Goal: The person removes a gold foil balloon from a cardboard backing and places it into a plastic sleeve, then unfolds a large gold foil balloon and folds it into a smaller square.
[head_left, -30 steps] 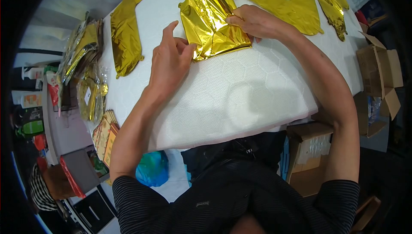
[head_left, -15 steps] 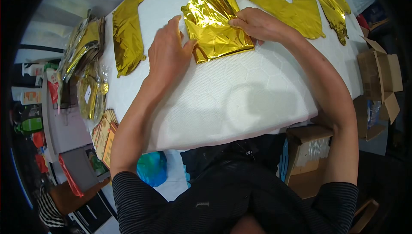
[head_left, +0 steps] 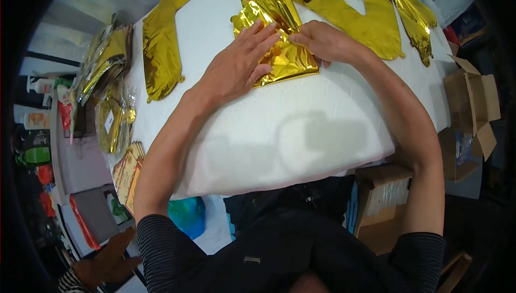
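A folded gold foil piece (head_left: 293,59) lies on the white padded table cover (head_left: 258,132), with a small red mark near its top left corner. My left hand (head_left: 239,64) rests on its left part, palm down, fingers stretched out. At its right edge my right hand (head_left: 325,40) pinches the foil between thumb and curled fingers. Another flat gold foil piece (head_left: 161,51) lies to the left. Behind my right hand a larger gold foil shape (head_left: 376,19) is spread out, with a narrower crumpled foil piece (head_left: 414,16) at its right.
Plastic-wrapped gold foil packs (head_left: 112,118) and printed cards (head_left: 128,172) sit along the left edge. Open cardboard boxes stand at the right (head_left: 473,99) and below the front edge (head_left: 381,207). A blue-green bag (head_left: 187,216) is under the table. At lower left another person's hand (head_left: 107,261) shows.
My left hand has moved right, from beside the foil onto it. My right hand still grips the right edge. The other person's hand has shifted at lower left.
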A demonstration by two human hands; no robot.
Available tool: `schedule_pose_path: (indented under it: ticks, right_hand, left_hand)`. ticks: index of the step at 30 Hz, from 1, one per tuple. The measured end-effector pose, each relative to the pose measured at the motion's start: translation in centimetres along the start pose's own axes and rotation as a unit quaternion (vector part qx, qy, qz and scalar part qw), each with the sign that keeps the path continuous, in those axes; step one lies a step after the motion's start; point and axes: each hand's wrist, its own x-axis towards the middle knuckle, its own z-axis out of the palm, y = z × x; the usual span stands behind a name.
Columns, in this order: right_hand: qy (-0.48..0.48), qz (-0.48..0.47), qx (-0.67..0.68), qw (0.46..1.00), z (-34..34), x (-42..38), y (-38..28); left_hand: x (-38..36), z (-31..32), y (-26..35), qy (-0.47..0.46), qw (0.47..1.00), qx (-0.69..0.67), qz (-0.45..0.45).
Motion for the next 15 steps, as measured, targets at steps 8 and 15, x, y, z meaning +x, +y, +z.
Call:
schedule_pose_path:
  ticks: [8, 15]
  right_hand:
    - [-0.002, 0.006, 0.028, 1.0, 0.1, -0.2, 0.1]
    - [0.003, 0.016, 0.032, 0.999, 0.2, -0.2, 0.0]
  left_hand:
    - [0.1, 0.1, 0.1, -0.019, 1.0, 0.013, 0.014]
    - [-0.1, 0.7, -0.3, 0.003, 1.0, -0.019, 0.004]
